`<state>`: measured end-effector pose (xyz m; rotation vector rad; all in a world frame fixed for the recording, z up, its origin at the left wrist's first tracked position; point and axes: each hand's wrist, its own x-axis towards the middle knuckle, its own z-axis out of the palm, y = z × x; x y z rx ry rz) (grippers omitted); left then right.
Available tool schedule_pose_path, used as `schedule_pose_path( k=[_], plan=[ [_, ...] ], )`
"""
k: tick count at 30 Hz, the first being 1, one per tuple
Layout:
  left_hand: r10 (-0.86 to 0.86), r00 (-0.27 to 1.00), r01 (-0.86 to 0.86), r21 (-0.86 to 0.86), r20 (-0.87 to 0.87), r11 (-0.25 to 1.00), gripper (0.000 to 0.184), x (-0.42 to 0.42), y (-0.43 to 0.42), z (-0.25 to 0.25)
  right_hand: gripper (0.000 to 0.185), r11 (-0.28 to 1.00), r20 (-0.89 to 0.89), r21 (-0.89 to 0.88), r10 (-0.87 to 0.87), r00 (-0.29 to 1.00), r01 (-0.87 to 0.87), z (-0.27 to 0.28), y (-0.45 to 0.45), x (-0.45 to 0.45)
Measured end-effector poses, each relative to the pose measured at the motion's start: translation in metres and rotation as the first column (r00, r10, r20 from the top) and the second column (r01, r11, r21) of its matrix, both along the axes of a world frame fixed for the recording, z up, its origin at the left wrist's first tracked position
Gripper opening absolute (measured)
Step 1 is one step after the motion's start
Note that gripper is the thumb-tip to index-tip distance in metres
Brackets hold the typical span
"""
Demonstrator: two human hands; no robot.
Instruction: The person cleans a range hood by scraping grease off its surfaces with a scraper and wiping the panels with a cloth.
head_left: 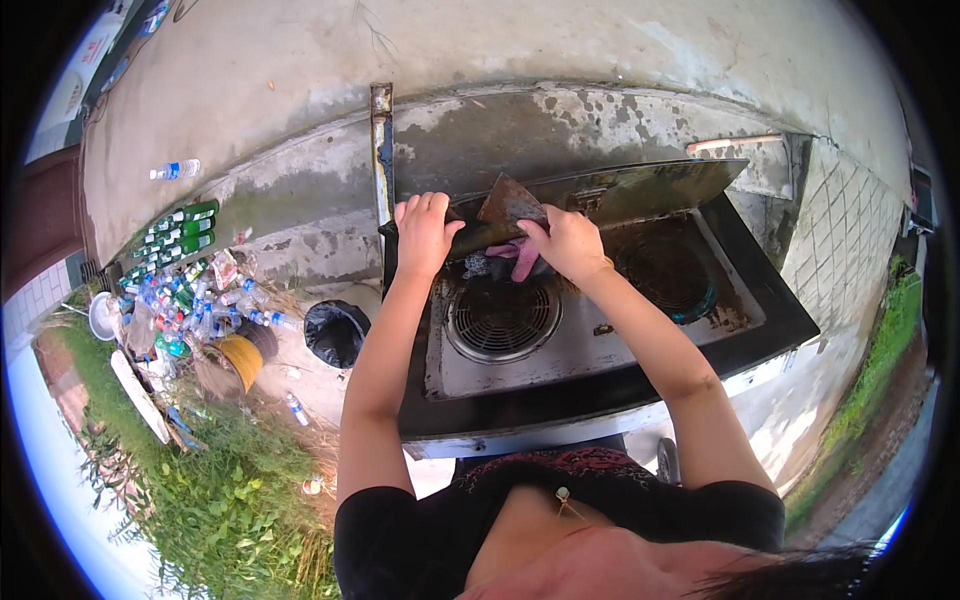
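A greasy old range hood point(610, 400) with two round fan grilles lies in front of me, its dark panel point(650, 190) tilted up along the far side. My left hand point(424, 235) is closed over the left end of this panel, with the fingertips partly hidden. In my right hand point(572, 245) is a flat, rusty scraper point(512, 203), its wide blade against or just above the panel. Below it, a pink and grey glove point(518, 258) lies near the left grille point(503, 318). Brown grime coats the right grille point(668, 272).
A rusty metal post point(382, 150) rises at the hood's far left corner. To the left stand a black-lined bucket point(335, 333), a heap of plastic bottles point(190, 310), and a tipped yellow basket point(238, 360). A stained concrete wall point(620, 115) runs behind.
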<state>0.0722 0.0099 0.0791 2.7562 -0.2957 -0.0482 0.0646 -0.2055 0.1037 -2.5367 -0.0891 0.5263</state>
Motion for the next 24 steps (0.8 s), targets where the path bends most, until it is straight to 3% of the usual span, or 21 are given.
schedule_pose_path(
  k=[5, 7, 8, 9, 11, 12, 13, 15, 17, 19, 21, 24],
  plan=[
    [0.008, 1.000, -0.007, 0.011, -0.005, 1.000, 0.028, -0.004, 0.013, 0.001, 0.039, 0.897, -0.419, 0.209, -0.278, 0.864, 0.389, -0.085, -0.043, -0.064],
    [0.028, 0.999, -0.027, 0.024, -0.033, 0.999, 0.027, -0.005, 0.012, 0.003, 0.036, 0.756, -0.574, 0.339, -0.305, 0.760, 0.560, -0.093, -0.039, -0.063],
    [-0.001, 0.988, 0.008, -0.047, 0.157, 0.999, 0.031, -0.010, 0.009, 0.003, 0.027, 0.628, -0.616, 0.435, -0.316, 0.722, 0.646, -0.098, -0.033, -0.064],
    [-0.004, 0.978, 0.011, -0.031, 0.209, 0.999, 0.035, -0.021, 0.005, -0.001, 0.026, 0.546, -0.617, 0.500, -0.321, 0.719, 0.672, -0.104, -0.026, -0.066],
    [0.125, 0.974, -0.088, -0.193, 0.190, 0.977, 0.032, -0.041, -0.015, 0.003, 0.023, 0.361, -0.622, 0.607, -0.340, 0.706, 0.708, -0.117, -0.013, -0.072],
    [0.226, 0.972, -0.179, -0.404, 0.071, 0.897, 0.031, -0.046, -0.025, 0.002, 0.022, 0.319, -0.623, 0.643, -0.310, 0.718, 0.696, -0.123, -0.008, -0.073],
    [0.248, 0.962, -0.186, -0.386, 0.118, 0.904, 0.032, -0.051, -0.033, -0.004, 0.021, 0.314, -0.622, 0.651, -0.301, 0.723, 0.691, -0.124, -0.004, -0.074],
    [0.402, 0.915, -0.356, -0.546, -0.039, 0.758, 0.034, -0.066, -0.055, -0.026, 0.021, 0.300, -0.616, 0.673, -0.278, 0.737, 0.676, -0.127, 0.004, -0.072],
    [0.415, 0.818, -0.573, -0.614, -0.397, 0.543, 0.026, -0.079, -0.079, -0.050, 0.021, 0.289, -0.614, 0.673, -0.295, 0.732, 0.681, -0.120, 0.014, -0.066],
    [-0.002, 0.606, -0.792, -0.603, -0.796, 0.088, 0.024, -0.075, -0.091, -0.066, 0.022, 0.288, -0.611, 0.673, -0.302, 0.731, 0.681, -0.108, 0.022, -0.065],
    [-0.033, 0.570, -0.819, -0.571, -0.821, 0.062, 0.024, -0.065, -0.092, -0.073, 0.021, 0.265, -0.650, 0.642, -0.310, 0.694, 0.719, -0.104, 0.024, -0.060],
    [-0.033, 0.644, -0.763, -0.638, -0.765, -0.102, 0.023, -0.053, -0.095, -0.071, 0.022, 0.224, -0.692, 0.608, -0.319, 0.647, 0.761, -0.093, 0.026, -0.053]
  ],
)
